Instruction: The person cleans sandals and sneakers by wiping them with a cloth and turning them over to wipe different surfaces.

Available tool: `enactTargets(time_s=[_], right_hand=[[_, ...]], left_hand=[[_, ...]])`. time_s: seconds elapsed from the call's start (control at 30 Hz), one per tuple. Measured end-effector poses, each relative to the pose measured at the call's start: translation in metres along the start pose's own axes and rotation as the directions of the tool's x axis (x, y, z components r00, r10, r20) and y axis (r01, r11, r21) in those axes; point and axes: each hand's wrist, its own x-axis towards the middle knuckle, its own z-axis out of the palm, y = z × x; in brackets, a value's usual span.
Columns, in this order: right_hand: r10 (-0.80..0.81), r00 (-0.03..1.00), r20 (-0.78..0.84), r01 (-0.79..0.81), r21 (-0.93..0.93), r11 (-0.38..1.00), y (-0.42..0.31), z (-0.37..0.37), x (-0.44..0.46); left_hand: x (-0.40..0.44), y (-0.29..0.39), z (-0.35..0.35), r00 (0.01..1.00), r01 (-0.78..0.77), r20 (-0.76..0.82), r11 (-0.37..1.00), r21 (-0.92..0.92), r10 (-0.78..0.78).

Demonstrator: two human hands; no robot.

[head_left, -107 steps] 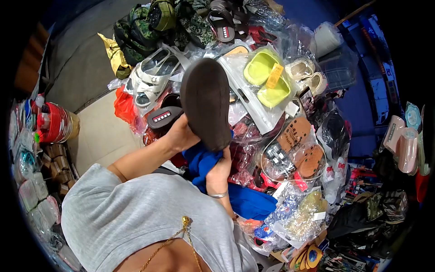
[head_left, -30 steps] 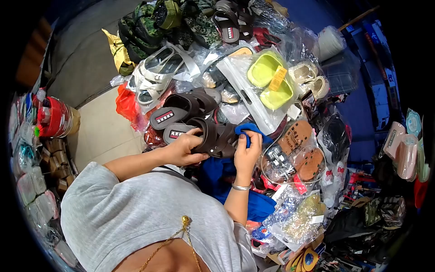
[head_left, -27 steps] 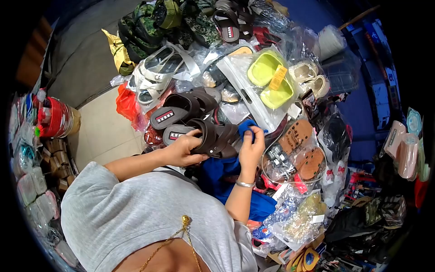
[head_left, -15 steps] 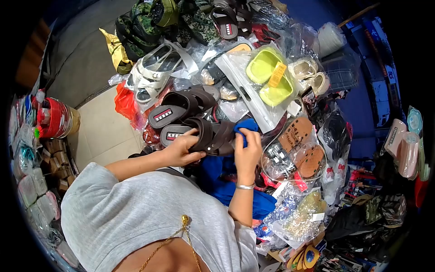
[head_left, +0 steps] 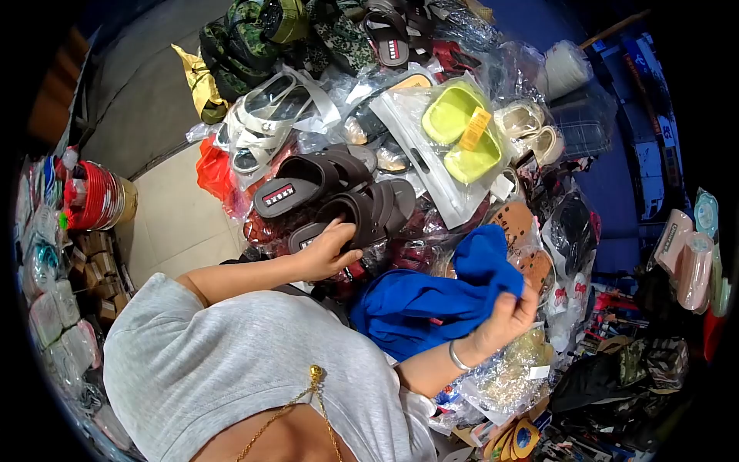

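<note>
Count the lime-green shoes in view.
2, both beyond the blue cloth: one shoe higher in the picture, the other shoe lower and slightly right. Others could be hidden.

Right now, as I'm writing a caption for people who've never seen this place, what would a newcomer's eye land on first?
Probably the bright blue cloth, just below and right of the picture's centre, pinched by the right hand. Next come the lime-green shoes with an orange tag, on the pile above it. Near the centre, the left hand grips a dark sandal.
</note>
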Motion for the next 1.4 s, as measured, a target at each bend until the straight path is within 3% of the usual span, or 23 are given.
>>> enactTargets(time_s=[0.03,0.1,0.13,0.2,0.27,0.3,0.33,0.43,0.5,0.57,0.6,0.73,0.77,0.83,0.87,1.03,1.1,1.17,1.23,1.3,1.37,1.4], right_hand=[[-0.02,0.999,0.05,0.024,-0.083,0.996,0.002,0.003,-0.002],[0.148,0.983,0.107,-0.131,-0.146,0.981,0.028,0.029,-0.004],[0.202,0.966,0.164,-0.168,-0.198,0.966,0.046,0.045,-0.006],[0.04,0.93,0.365,0.139,-0.452,0.881,0.072,0.076,-0.005],[-0.045,0.853,0.519,0.355,-0.516,0.779,0.113,0.098,-0.014],[-0.008,0.828,0.56,0.417,-0.607,0.677,0.12,0.108,-0.019],[0.0,0.831,0.556,0.428,-0.639,0.639,0.122,0.112,-0.023],[0.052,0.818,0.573,0.419,-0.656,0.627,0.123,0.117,-0.026],[0.094,0.802,0.59,0.399,-0.646,0.65,0.123,0.114,-0.026],[0.194,0.79,0.582,0.277,-0.621,0.733,0.127,0.107,-0.021],[0.309,0.735,0.604,0.251,-0.665,0.704,0.12,0.106,-0.016],[0.361,0.693,0.624,0.258,-0.683,0.683,0.126,0.106,-0.003],[0.363,0.708,0.606,0.185,-0.655,0.733,0.125,0.106,0.002],[0.292,0.84,0.458,-0.075,-0.435,0.898,0.135,0.112,0.003],[0.305,0.862,0.406,-0.12,-0.422,0.899,0.141,0.114,0.005],[0.25,0.835,0.49,0.108,-0.591,0.799,0.12,0.125,-0.01],[0.328,0.808,0.49,0.155,-0.714,0.683,0.114,0.124,-0.012],[0.329,0.797,0.507,0.173,-0.713,0.68,0.119,0.118,-0.011],[0.45,0.702,0.552,0.225,-0.772,0.595,0.114,0.113,-0.003],[0.448,0.693,0.565,0.23,-0.761,0.606,0.111,0.117,0.003],[0.216,0.877,0.429,0.066,-0.555,0.829,0.112,0.123,0.003],[0.233,0.869,0.436,0.056,-0.555,0.83,0.114,0.125,0.002]], left_hand=[[0.0,-0.005,0.005,1.0,-0.003,0.005,1.0,-0.001,0.003],[-0.002,-0.012,0.014,0.982,-0.188,-0.001,0.975,0.119,0.189],[-0.002,-0.011,0.012,0.986,-0.164,0.03,0.98,0.115,0.162],[-0.001,-0.007,0.006,0.987,-0.155,0.054,0.977,0.144,0.149],[-0.002,-0.002,0.001,0.987,-0.149,0.077,0.974,0.17,0.138],[-0.004,0.0,-0.003,0.975,-0.222,0.057,0.925,0.308,0.215],[-0.005,0.001,-0.005,0.955,-0.281,0.045,0.853,0.44,0.292],[-0.007,-0.006,-0.012,0.959,-0.275,0.083,0.824,0.496,0.271],[-0.006,-0.006,-0.009,0.958,-0.282,0.104,0.826,0.488,0.266],[-0.007,-0.01,-0.004,0.958,-0.285,0.138,0.806,0.519,0.25],[-0.009,-0.012,-0.002,0.958,-0.285,0.14,0.805,0.52,0.25],[-0.009,-0.015,-0.002,0.945,-0.323,0.138,0.778,0.539,0.297],[-0.008,-0.014,-0.004,0.948,-0.313,0.126,0.787,0.532,0.292],[-0.007,-0.012,-0.007,0.95,-0.306,0.122,0.797,0.521,0.286],[-0.007,-0.012,-0.007,0.953,-0.299,0.119,0.808,0.507,0.278],[-0.007,-0.013,-0.007,0.957,-0.286,0.11,0.822,0.492,0.267],[-0.008,-0.013,-0.008,0.962,-0.27,0.106,0.835,0.479,0.251],[-0.009,-0.012,-0.006,0.955,-0.294,0.099,0.84,0.456,0.28],[-0.009,-0.012,-0.005,0.956,-0.287,0.091,0.836,0.468,0.277],[-0.009,-0.011,-0.004,0.955,-0.29,0.097,0.829,0.477,0.279],[-0.008,-0.01,-0.006,0.957,-0.28,0.075,0.82,0.5,0.281],[-0.007,-0.009,-0.006,0.957,-0.279,0.075,0.819,0.501,0.28]])
